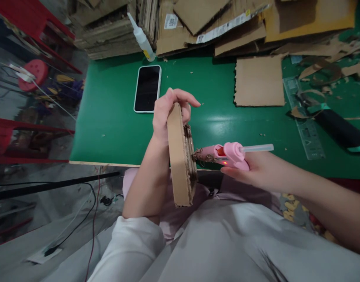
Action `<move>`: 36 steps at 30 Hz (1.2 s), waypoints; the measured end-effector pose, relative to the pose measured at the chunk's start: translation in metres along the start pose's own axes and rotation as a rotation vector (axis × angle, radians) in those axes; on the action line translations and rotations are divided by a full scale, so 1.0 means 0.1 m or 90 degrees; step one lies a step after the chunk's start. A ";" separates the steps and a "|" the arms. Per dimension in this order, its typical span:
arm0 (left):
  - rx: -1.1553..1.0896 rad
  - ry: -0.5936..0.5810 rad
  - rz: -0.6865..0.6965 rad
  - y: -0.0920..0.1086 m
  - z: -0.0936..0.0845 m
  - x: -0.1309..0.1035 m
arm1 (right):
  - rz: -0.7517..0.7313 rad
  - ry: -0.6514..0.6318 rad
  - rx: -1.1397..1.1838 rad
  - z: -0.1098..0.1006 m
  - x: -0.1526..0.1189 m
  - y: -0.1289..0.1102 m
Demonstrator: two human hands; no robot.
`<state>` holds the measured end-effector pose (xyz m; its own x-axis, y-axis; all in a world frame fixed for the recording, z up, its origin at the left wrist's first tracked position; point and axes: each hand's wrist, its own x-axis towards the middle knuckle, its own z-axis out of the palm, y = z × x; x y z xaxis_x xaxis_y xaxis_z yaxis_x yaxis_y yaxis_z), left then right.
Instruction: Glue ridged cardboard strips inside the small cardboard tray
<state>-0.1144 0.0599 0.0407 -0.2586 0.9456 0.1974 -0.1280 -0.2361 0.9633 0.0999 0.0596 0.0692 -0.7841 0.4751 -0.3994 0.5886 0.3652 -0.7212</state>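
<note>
Cardboard pc (177, 160) LH (164, 112), glue gun (233, 154) RH (258, 168)

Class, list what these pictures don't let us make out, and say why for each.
All in the head view:
Left hand: some fingers hidden behind the held cardboard.
Glue gun: grip hidden by its body and the right hand.
Square label: print too small.
Black handle: cut off by the right edge.

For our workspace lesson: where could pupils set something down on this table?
Mostly open: left of the phone; also between the phone and the square cardboard piece. Crowded: far side, with stacked cardboard; right side, with ruler and black-handled tool.
</note>
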 end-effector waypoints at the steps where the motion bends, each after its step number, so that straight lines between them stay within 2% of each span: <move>1: -0.005 -0.001 0.003 -0.01 0.00 0.00 | -0.003 -0.003 0.009 0.00 0.01 0.01; 8: -0.046 -0.069 0.078 -0.07 -0.05 0.06 | -0.019 0.025 0.010 0.05 0.07 0.10; 13: -0.082 -0.117 0.079 -0.06 -0.05 0.08 | -0.019 0.065 0.011 0.04 0.11 0.09; 20: -0.035 -0.075 0.043 -0.01 -0.03 0.04 | 0.041 0.061 0.007 0.00 0.20 0.07; 36: -0.025 -0.064 0.011 -0.01 -0.05 0.03 | 0.026 0.104 0.007 -0.01 0.34 0.11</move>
<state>-0.1199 0.0619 0.0397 -0.1636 0.9585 0.2334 -0.1620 -0.2595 0.9521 0.0799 0.0804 0.0479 -0.7171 0.6129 -0.3319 0.6160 0.3344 -0.7133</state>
